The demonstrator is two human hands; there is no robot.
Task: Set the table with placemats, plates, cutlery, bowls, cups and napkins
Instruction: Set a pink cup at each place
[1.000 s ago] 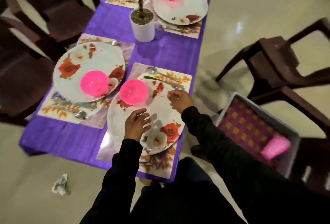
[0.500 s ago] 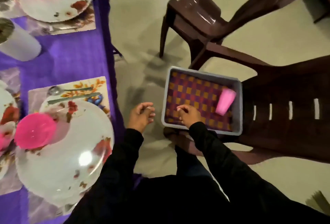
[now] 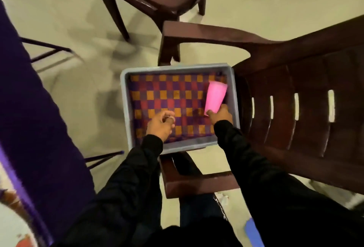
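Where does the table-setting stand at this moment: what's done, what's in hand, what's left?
Done: only a plate edge on the purple-clothed table shows here; other settings are out of view. In hand: the right hand touches the pink cup lying in the grey tray on a chair; a full grip isn't clear. The left hand hovers loosely curled, empty. Left: carrying the cup to the table.

no legible text, label, brand, number or sign anywhere in view
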